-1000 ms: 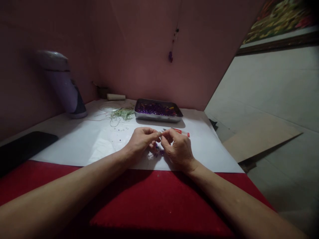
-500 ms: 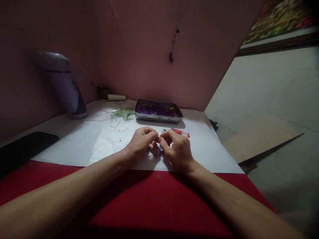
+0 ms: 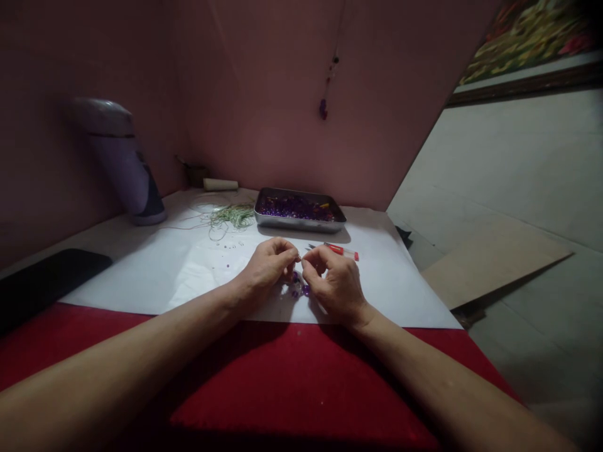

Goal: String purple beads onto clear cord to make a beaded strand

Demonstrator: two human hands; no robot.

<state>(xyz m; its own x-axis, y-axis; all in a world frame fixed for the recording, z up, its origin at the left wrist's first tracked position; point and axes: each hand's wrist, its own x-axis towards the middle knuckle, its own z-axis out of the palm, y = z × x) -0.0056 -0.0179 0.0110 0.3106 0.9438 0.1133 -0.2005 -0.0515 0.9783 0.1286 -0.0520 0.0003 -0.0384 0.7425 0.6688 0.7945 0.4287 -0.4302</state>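
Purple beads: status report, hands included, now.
Left hand and right hand pinched, close together; grip contents too small to tell. Purple beads below, between hands. Red-handled tool beyond right hand.

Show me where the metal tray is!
In the head view, the metal tray sits near the pink wall, right of the green thread, beyond the left hand.

Open passage: bare white paper right of right hand, running back past tray's right end to pink wall. Straight ahead, narrow strip between hands and tray; red-handled tool lies in its right part, just beyond right hand. Left of left hand, low path meets small loose beads; behind them, tangled thread beside tray. Tall bottle and black slab bound far left. Purple beads occupy gap between hands.
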